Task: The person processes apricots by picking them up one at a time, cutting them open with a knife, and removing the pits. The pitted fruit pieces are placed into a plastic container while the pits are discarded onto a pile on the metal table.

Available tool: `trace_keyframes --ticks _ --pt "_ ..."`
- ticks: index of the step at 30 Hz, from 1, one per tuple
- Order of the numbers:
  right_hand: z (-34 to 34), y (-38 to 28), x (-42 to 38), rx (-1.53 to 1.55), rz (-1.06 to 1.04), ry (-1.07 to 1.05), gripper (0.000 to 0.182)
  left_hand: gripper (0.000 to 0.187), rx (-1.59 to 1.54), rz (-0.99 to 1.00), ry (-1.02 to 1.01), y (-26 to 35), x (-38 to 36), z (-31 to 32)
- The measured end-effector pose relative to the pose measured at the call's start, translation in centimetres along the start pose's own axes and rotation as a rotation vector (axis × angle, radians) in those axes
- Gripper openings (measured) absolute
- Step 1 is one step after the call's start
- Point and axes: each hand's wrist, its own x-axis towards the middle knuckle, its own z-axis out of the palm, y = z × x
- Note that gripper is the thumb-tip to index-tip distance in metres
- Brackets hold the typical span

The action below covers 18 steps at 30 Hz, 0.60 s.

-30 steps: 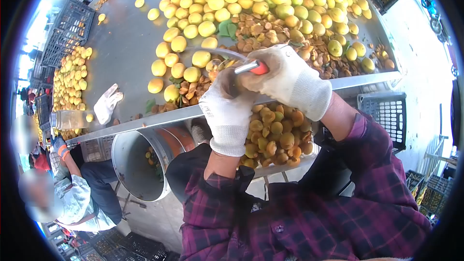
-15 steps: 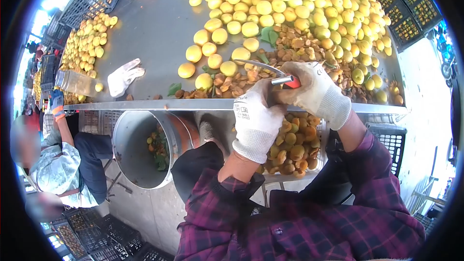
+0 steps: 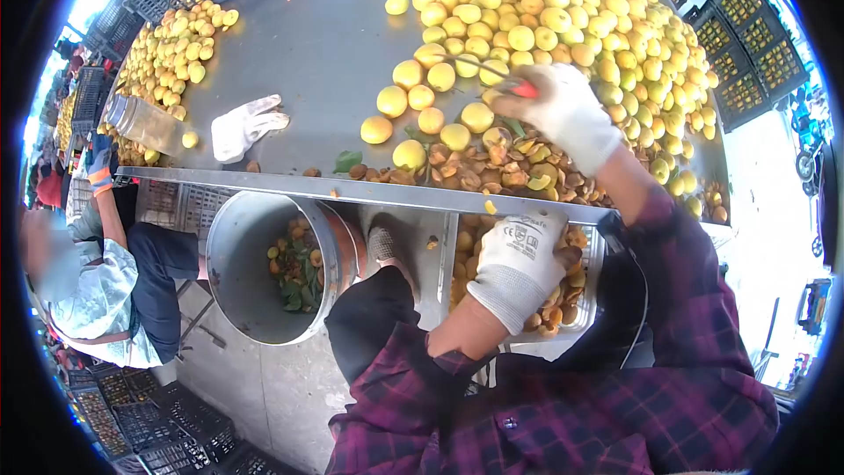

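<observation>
While the right hand [image 3: 563,110] is reaching out over the metal bench [image 3: 290,44], its fingers are wrapping tightly around a red-handled knife [image 3: 503,77], whose blade is pointing left across the heap of yellow apricots [image 3: 563,18]. Pits and scraps [image 3: 492,167] are lying along the near edge of the bench, just beneath that hand. Below the bench edge, the left hand [image 3: 520,264] is hanging over a tray of halved apricots [image 3: 576,286], its gloved fingers curling loosely downward; whether they are pinching anything I cannot tell. A metal bucket [image 3: 264,264] is sitting to the left of the tray, and a spare glove [image 3: 246,126] is lying on the bench.
</observation>
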Motion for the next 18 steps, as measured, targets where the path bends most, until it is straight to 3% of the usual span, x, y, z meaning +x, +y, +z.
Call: trace_keyframes --ticks 5,8,13,15,17,18 --pt "6.7 -3.6 7.2 -0.112 -0.102 -0.05 0.051 0.038 -0.032 -0.012 0.066 -0.4 -0.3 -1.6" --pt "9.0 -4.5 8.7 -0.125 -0.074 -0.187 0.05 0.039 -0.035 -0.052 0.082 -1.1 -0.3 -2.2" --pt "6.7 -4.4 7.6 -0.012 -0.053 -0.055 0.048 0.037 -0.047 0.066 0.312 -1.6 -0.8 -3.2" --pt "2.8 -4.7 5.1 0.147 -0.072 -0.017 0.049 0.032 -0.284 0.068 0.602 -1.4 -0.9 -3.8" --pt "-1.5 -5.9 2.2 0.211 0.084 -0.031 0.047 0.04 -0.575 0.007 0.626 -1.4 -1.0 -4.9" --pt "-2.7 -5.7 0.5 0.322 0.066 0.011 0.045 0.034 -0.824 0.03 0.65 -1.1 -0.9 -5.1"
